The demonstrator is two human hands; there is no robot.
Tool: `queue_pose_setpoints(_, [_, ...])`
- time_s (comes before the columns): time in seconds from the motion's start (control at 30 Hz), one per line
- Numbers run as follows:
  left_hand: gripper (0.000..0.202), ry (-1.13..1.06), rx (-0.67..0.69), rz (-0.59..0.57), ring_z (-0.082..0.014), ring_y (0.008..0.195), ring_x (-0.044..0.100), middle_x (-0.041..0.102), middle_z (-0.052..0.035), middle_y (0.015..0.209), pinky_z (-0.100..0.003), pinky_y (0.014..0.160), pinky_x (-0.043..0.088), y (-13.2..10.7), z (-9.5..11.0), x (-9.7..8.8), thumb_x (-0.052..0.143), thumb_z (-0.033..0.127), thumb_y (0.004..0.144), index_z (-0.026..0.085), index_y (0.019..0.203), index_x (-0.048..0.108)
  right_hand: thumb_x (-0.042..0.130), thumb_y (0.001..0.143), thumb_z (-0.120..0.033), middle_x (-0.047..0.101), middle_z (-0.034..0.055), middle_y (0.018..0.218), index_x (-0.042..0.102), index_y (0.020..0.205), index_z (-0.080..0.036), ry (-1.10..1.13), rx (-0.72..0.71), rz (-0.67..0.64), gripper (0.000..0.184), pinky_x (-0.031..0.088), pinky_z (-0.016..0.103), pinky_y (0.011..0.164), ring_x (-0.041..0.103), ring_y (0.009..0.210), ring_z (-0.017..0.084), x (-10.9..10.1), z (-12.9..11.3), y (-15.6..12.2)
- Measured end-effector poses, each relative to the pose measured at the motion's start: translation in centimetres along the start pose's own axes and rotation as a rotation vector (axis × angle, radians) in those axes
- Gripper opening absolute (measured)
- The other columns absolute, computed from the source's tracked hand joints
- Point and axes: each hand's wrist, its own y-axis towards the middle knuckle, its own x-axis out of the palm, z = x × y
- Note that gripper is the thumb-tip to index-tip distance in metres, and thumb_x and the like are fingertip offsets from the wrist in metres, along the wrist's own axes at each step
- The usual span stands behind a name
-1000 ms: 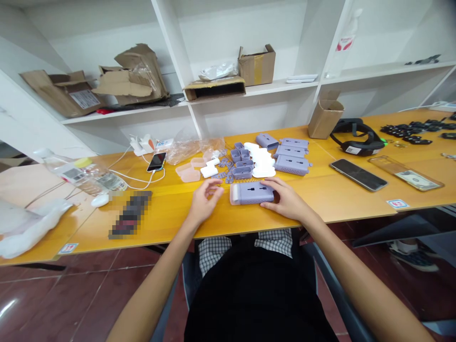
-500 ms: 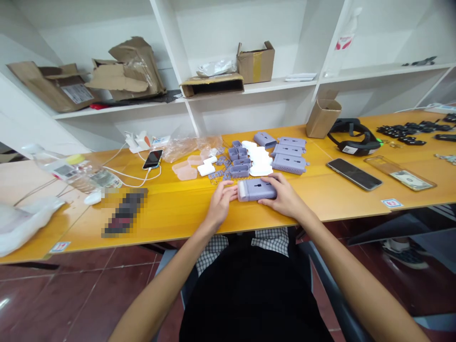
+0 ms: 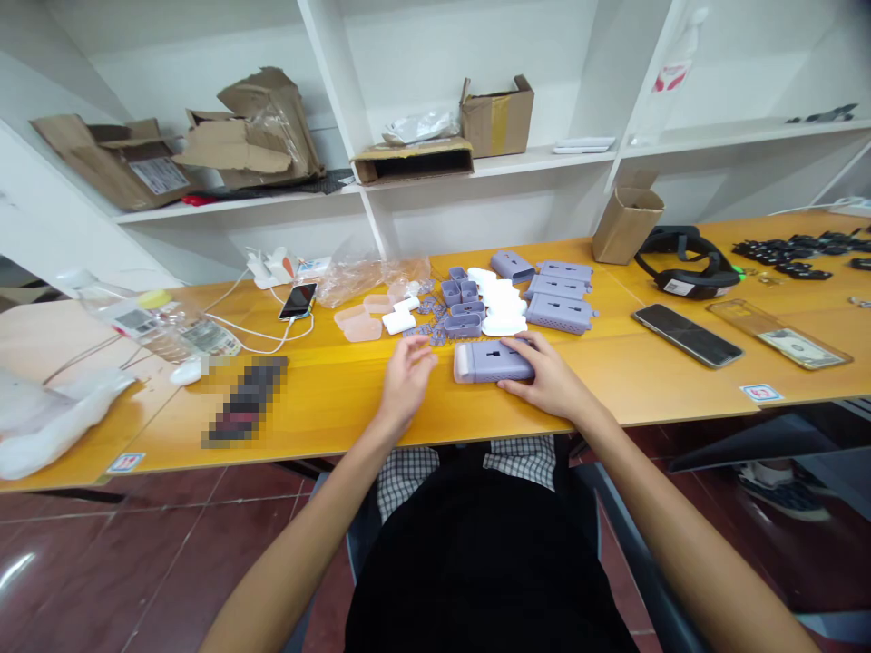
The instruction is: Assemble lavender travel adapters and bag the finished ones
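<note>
A purple plastic case (image 3: 491,361) with a translucent pinkish end lies on the table in front of me. My right hand (image 3: 543,374) grips its right end, thumb on the near side and fingers over the far side. Left of the case, and apart from it, my left hand (image 3: 406,376) hovers with fingers loosely bent and nothing seen in them. Just beyond are small purple trays (image 3: 464,322), white rounded pieces (image 3: 500,307), small purple clips (image 3: 430,313) and translucent pink caps (image 3: 359,324). More purple case shells (image 3: 559,311) lie behind my right hand.
A smartphone (image 3: 687,334), a clear phone case (image 3: 779,336) and a black headset (image 3: 689,265) lie to the right. On the left are a charging phone (image 3: 298,301), plastic bottles (image 3: 160,317) and a white mouse (image 3: 186,373). Cardboard boxes (image 3: 499,118) sit on the shelves behind.
My left hand has let go of the case's translucent end and drawn away to the left. My right hand stays on the case. The view has shifted slightly.
</note>
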Motion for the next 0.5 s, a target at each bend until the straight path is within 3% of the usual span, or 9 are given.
queue_pose_setpoints(0.07, [0.027,-0.013,0.096,0.182,-0.0261,0.122,0.069,0.069,-0.0101,0.129,-0.048,0.114,0.053,1.0,0.7,-2.2,0.066,0.030,0.090,0.022,0.116,0.061,0.075,0.093,-0.043,0.050,0.0142,0.154,0.058,0.153,-0.029,0.002,0.000,-0.001,0.065,0.044,0.060,0.126,0.056,0.145,0.038,0.1,0.0,0.0])
queue_pose_setpoints(0.17, [0.034,0.041,0.255,0.485,-0.0255,0.133,0.061,0.063,-0.0087,0.136,-0.044,0.117,0.050,1.6,0.7,-4.4,0.068,0.026,0.087,0.025,0.120,0.058,0.075,0.093,-0.044,0.050,0.0137,0.154,0.057,0.154,-0.031,0.005,-0.003,0.001,0.066,0.045,0.061,0.125,0.056,0.144,0.039,0.2,0.0,0.1])
queue_pose_setpoints(0.23, [0.043,0.078,0.240,0.599,-0.0255,0.139,0.057,0.057,-0.0078,0.144,-0.043,0.116,0.050,0.7,-0.1,-4.0,0.065,0.023,0.087,0.028,0.128,0.052,0.076,0.093,-0.044,0.051,0.0131,0.153,0.056,0.155,-0.033,-0.002,-0.006,0.010,0.066,0.047,0.062,0.124,0.057,0.142,0.039,0.3,0.0,0.1])
queue_pose_setpoints(0.27, [0.042,0.094,0.194,0.576,-0.0255,0.138,0.058,0.058,-0.0078,0.143,-0.044,0.114,0.052,0.0,-0.6,-3.2,0.062,0.023,0.089,0.029,0.129,0.051,0.076,0.093,-0.045,0.051,0.0135,0.152,0.056,0.156,-0.033,-0.010,-0.013,0.013,0.067,0.047,0.062,0.123,0.058,0.142,0.039,0.3,0.0,0.2])
queue_pose_setpoints(0.3, [0.034,0.124,0.147,0.456,-0.0263,0.133,0.061,0.062,-0.0082,0.136,-0.046,0.111,0.054,-0.8,-1.0,-2.1,0.057,0.024,0.093,0.029,0.127,0.052,0.076,0.094,-0.045,0.052,0.0144,0.150,0.055,0.156,-0.032,-0.023,-0.025,0.018,0.067,0.048,0.063,0.123,0.058,0.141,0.040,0.4,0.0,0.2])
queue_pose_setpoints(0.4, [0.026,0.148,0.105,-0.156,-0.0309,0.131,0.065,0.069,-0.0113,0.130,-0.055,0.111,0.056,-3.0,-1.5,1.1,0.056,0.026,0.096,0.028,0.122,0.057,0.075,0.094,-0.046,0.052,0.0175,0.148,0.055,0.156,-0.027,-0.059,-0.072,0.026,0.068,0.048,0.063,0.121,0.058,0.141,0.041,0.3,0.1,0.3])
queue_pose_setpoints(0.47, [0.017,0.065,0.052,-0.352,-0.0309,0.128,0.069,0.071,-0.0108,0.128,-0.057,0.114,0.056,-3.5,-1.1,2.4,0.057,0.027,0.096,0.025,0.112,0.058,0.075,0.095,-0.047,0.052,0.0189,0.148,0.055,0.156,-0.025,-0.082,-0.077,0.035,0.068,0.048,0.063,0.121,0.057,0.141,0.042,0.3,0.1,0.4])
queue_pose_setpoints(0.5, [0.014,0.031,0.033,-0.356,-0.0309,0.128,0.070,0.071,-0.0108,0.130,-0.058,0.114,0.056,-3.6,-0.8,2.6,0.056,0.027,0.096,0.025,0.110,0.057,0.075,0.095,-0.048,0.052,0.0193,0.148,0.055,0.156,-0.025,-0.095,-0.071,0.039,0.068,0.048,0.063,0.121,0.057,0.141,0.042,0.3,0.0,0.4])
